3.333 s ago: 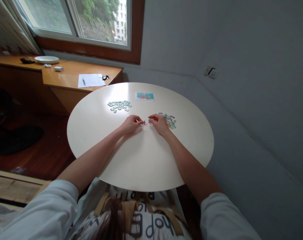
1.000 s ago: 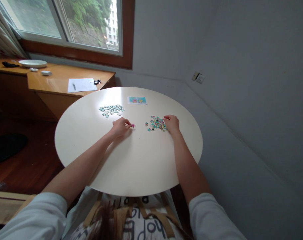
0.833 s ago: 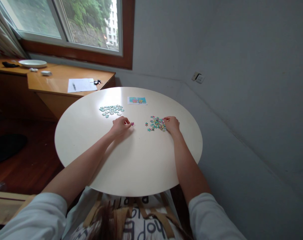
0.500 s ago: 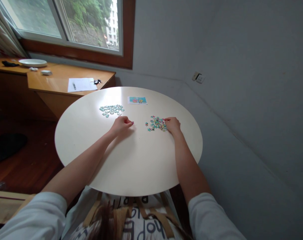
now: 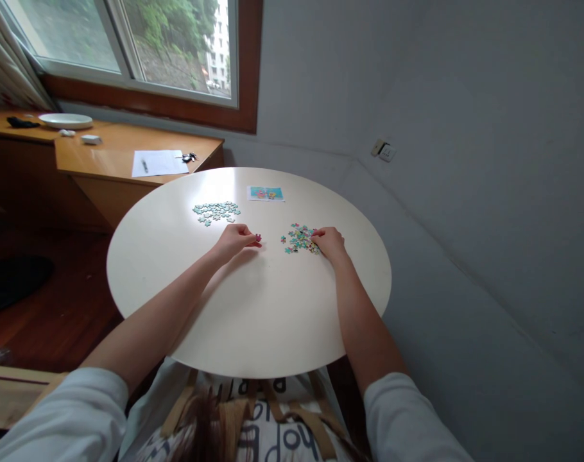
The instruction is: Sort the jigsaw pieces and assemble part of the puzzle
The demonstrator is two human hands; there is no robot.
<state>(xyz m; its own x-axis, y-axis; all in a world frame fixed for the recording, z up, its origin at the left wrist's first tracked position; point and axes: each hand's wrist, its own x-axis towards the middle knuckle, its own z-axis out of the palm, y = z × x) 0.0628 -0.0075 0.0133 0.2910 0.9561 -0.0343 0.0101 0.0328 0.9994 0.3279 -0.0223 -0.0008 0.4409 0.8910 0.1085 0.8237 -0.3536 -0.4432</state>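
Between its thumb and fingers my left hand (image 5: 235, 240) pinches a small dark pink jigsaw puzzle piece (image 5: 258, 237), held just above the white table. My right hand (image 5: 330, 241) is at the right side of a mixed-colour heap of puzzle pieces (image 5: 300, 237), fingers bent down onto it. Whether those fingertips grip a piece is too small to make out. Beyond my left hand lies a spread of pale blue puzzle pieces (image 5: 217, 210). A small picture card (image 5: 266, 194) in blue with colourful figures lies near the table's far side.
The round white table (image 5: 253, 321) reaches to my body. Behind it on the left stands a wooden desk (image 5: 113, 138) with a sheet of paper (image 5: 160, 163), keys (image 5: 189, 156) and a white plate (image 5: 65, 120). A grey wall (image 5: 465, 192) borders the right.
My right hand has shifted slightly left over the heap. My left hand's fingers have turned a little, and the pink piece shows more plainly.
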